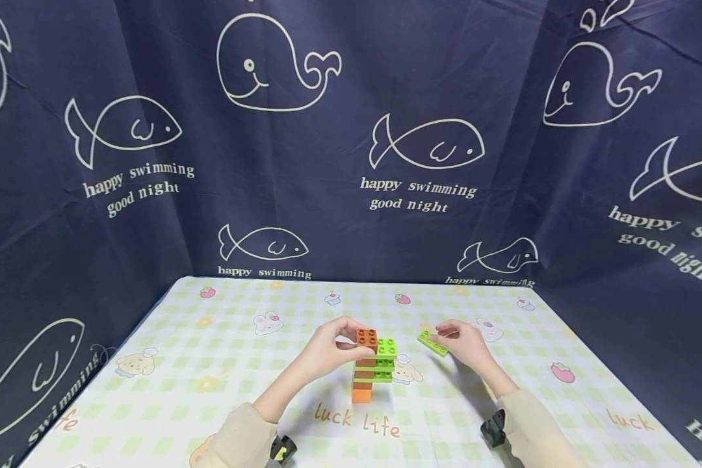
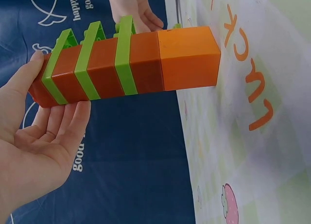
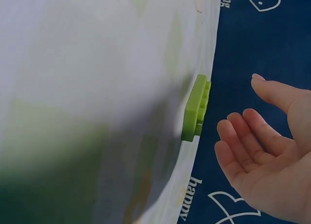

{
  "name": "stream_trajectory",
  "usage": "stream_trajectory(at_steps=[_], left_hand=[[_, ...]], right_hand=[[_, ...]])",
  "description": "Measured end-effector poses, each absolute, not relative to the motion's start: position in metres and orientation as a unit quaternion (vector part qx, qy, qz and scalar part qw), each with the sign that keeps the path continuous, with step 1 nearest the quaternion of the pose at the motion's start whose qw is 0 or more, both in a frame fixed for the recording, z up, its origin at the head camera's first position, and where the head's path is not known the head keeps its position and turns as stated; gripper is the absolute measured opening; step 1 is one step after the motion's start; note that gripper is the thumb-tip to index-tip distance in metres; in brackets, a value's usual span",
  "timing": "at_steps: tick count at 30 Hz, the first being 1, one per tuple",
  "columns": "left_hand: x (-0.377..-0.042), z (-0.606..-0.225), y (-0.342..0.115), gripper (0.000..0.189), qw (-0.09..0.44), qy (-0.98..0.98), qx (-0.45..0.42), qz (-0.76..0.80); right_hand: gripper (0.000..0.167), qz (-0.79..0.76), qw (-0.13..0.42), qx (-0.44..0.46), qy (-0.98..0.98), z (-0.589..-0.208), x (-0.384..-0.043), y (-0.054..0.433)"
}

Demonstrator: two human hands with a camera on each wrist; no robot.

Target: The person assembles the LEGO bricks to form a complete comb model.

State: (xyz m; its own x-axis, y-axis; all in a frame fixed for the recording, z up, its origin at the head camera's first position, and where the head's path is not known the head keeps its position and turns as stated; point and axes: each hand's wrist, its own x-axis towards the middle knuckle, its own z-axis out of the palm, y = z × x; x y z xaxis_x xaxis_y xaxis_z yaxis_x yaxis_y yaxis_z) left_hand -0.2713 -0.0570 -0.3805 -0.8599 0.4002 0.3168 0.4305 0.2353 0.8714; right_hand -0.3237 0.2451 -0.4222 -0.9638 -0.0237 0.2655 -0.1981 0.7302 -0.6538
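Observation:
A tower of building bricks (image 1: 363, 376) stands upright on the table. It has a bright orange brick (image 2: 189, 58) at the bottom, then reddish-brown bricks alternating with thin green plates (image 2: 87, 61) that jut out to the right. My left hand (image 1: 335, 351) holds the top brown brick (image 1: 366, 337) between thumb and fingers. To the right, a loose green studded plate (image 3: 195, 110) lies flat on the tablecloth, studs up. Above it hovers my right hand (image 3: 267, 151), thumb apart from the loosely bent fingers, with a gap to the plate in the right wrist view.
A pale checked tablecloth (image 1: 257, 403) with cartoon prints and lettering covers the table. Dark blue curtains (image 1: 339, 162) with white fish and whale drawings hang behind and on both sides. Each wrist wears a small black camera (image 1: 494, 429).

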Motion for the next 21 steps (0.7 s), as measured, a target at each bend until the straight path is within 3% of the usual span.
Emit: stream_trajectory(at_steps=[14,21], left_hand=[[-0.2702,-0.3797,-0.0581,0.032,0.014,-0.784,-0.266,-0.561],[-0.2701,-0.3803,-0.0579,0.032,0.013,-0.784,-0.267,-0.56]], right_hand=[[0.029,0.337,0.102,0.055,-0.934,-0.428,-0.3243,0.2519],[0.036,0.322,0.085,0.05,-0.942,-0.4278,-0.3236,0.2496]])
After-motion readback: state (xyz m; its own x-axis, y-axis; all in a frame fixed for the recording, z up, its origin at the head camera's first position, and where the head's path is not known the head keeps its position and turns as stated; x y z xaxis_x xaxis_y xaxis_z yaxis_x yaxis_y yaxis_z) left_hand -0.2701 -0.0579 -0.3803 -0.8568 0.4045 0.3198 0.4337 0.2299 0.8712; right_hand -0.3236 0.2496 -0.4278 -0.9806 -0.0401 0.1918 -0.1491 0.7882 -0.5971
